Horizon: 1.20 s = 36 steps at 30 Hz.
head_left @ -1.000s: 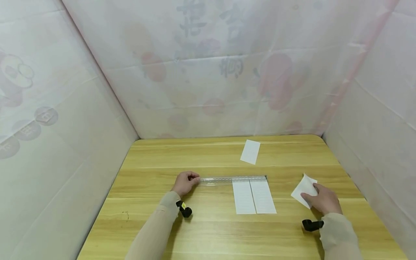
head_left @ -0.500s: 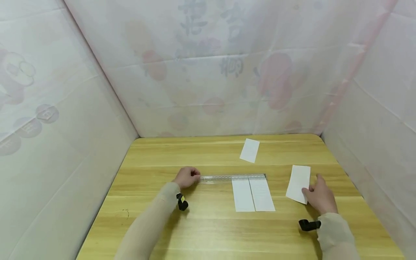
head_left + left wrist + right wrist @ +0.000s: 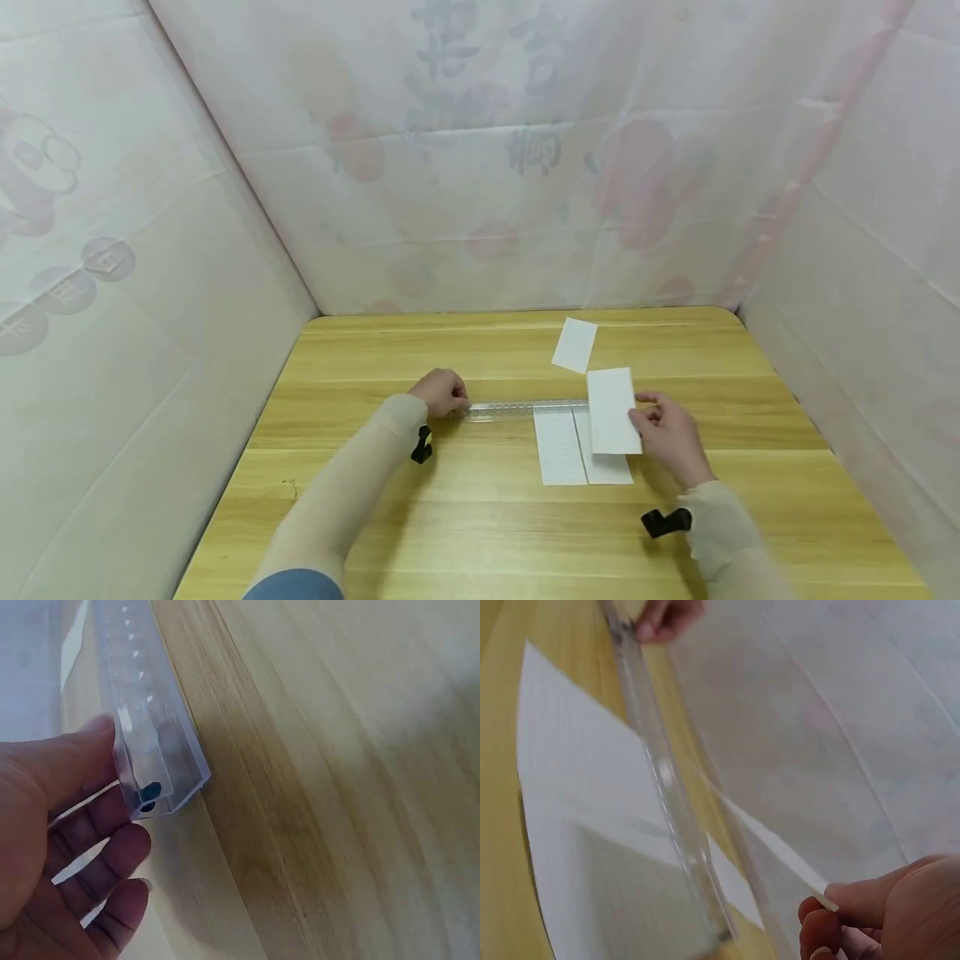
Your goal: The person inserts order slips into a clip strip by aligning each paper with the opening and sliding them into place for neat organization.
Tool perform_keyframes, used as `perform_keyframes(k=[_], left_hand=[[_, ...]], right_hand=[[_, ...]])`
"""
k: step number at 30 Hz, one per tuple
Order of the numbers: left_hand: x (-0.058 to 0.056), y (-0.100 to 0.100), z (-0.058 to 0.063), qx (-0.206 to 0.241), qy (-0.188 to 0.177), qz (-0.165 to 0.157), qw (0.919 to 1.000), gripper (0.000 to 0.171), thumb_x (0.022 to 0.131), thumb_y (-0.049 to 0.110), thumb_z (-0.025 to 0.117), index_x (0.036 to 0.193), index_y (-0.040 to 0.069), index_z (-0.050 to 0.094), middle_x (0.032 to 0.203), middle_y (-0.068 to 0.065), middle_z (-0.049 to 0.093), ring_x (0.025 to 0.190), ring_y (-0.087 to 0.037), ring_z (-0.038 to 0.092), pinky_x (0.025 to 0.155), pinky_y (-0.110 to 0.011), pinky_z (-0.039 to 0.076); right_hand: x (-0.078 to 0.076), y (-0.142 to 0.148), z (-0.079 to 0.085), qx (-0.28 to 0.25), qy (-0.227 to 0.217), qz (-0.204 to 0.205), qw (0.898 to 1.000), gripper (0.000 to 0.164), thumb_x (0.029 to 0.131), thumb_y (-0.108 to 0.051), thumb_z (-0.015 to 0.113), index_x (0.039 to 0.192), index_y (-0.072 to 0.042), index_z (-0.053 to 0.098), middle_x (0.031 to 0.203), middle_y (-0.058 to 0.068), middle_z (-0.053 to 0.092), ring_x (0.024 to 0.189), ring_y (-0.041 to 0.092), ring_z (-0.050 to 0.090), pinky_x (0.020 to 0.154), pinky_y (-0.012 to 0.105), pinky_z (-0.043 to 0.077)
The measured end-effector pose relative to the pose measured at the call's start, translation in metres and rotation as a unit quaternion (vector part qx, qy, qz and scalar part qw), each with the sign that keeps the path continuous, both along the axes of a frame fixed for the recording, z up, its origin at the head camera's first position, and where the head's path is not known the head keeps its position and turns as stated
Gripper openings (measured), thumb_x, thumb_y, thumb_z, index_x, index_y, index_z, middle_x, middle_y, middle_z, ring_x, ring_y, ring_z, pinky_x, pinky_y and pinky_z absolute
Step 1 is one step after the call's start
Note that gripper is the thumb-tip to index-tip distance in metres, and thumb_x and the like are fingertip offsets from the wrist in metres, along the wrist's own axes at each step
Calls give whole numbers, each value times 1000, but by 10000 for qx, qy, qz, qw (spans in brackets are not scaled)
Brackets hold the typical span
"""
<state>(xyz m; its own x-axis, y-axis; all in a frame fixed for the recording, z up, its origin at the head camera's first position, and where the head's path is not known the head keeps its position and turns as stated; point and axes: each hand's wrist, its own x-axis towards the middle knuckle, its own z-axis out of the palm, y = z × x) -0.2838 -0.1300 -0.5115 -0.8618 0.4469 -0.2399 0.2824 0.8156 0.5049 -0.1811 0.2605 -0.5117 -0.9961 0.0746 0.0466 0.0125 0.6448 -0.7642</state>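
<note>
Toward three o'clock from the left hand (image 3: 440, 392) pinching its end, the ruler (image 3: 495, 410) stretches lengthwise; the right hand (image 3: 672, 435), nearer the sheets (image 3: 559, 452), pinches a slip (image 3: 612, 412) above.

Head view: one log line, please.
left hand: holds clear ruler | right hand: holds raised paper | two sheets: side by side on table

Bright, even in head view; shows pale sheen on counter (image 3: 480, 521) at 6 o'clock. Dimmer in right wrist view; blurs fingers (image 3: 647, 628) at 11, shows grey shadow across paper (image 3: 600, 795) at 7.
</note>
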Motion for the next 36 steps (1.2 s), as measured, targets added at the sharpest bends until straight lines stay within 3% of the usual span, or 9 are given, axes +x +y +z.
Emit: perform_keyframes(k=[7, 13, 25, 36], left_hand=[[-4, -1, -12, 153, 109, -171, 9997, 13, 96, 26, 62, 88, 19, 70, 79, 7, 65, 67, -10, 57, 65, -28, 48], [-6, -4, -21, 389, 125, -129, 9991, 12, 96, 27, 61, 90, 21, 69, 80, 10, 63, 69, -9, 56, 69, -28, 48], [-3, -8, -19, 457, 224, -194, 9985, 13, 97, 22, 59, 91, 17, 69, 81, 7, 63, 67, -10, 54, 70, -30, 47], [-15, -9, -21, 451, -48, -375, 9983, 13, 96, 23, 62, 88, 17, 70, 79, 5, 65, 68, -10, 55, 67, -29, 47]], right_hand=[[-9, -46, -14, -890, -104, 498, 9947, 31, 96, -20, 61, 124, -8, 55, 100, 9, 64, 79, 19, 58, 59, 27, 51], [-13, -73, -18, -924, -24, 823, 9923, 27, 96, -12, 61, 122, -9, 64, 110, 10, 65, 85, 19, 59, 65, 26, 51], [-14, -112, -33, -1604, -781, 1321, 9750, 29, 93, -9, 64, 120, 1, 64, 106, 9, 66, 87, 17, 60, 71, 26, 53], [-7, -134, -37, -2065, -1043, 2035, 9514, 37, 91, -11, 67, 123, 7, 61, 117, 18, 62, 97, 22, 62, 77, 30, 53]])
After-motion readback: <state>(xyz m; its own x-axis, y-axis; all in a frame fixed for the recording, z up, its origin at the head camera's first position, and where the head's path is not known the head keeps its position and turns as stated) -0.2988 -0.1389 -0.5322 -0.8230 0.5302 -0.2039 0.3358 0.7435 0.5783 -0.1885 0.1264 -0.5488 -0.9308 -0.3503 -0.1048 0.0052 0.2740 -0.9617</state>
